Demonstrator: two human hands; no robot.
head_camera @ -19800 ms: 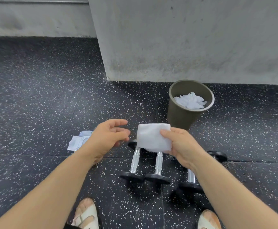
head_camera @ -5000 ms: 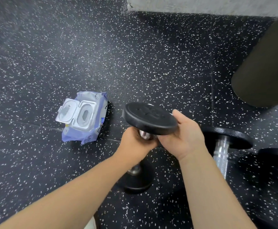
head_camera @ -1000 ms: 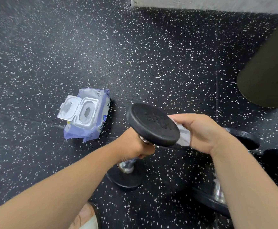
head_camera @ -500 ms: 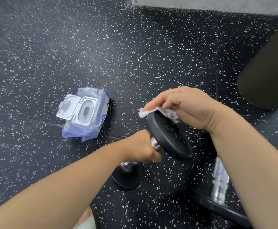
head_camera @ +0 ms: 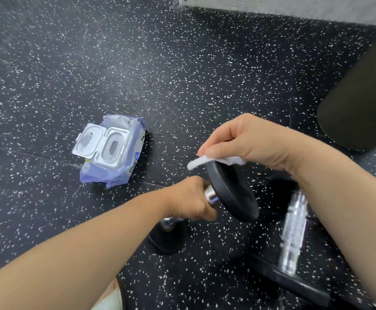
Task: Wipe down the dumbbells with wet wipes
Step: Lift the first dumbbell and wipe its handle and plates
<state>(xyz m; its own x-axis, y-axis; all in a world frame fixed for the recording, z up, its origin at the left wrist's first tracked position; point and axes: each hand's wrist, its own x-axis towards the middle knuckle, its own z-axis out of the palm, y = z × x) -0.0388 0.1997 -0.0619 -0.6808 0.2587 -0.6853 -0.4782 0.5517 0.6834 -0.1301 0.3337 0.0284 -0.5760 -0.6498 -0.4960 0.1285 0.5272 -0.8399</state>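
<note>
Speckled black rubber flooring runs up to a pale wall. On it lies a wet-wipe pack with its lid flipped open. Just right of the pack, the left hand has its fingers curled tight round the chrome handle of a tilted dumbbell. The right hand, fingers bent together, pinches a white wipe against the upper plate's rim. Farther right of the pack a second dumbbell lies flat, near a dark bin.
</note>
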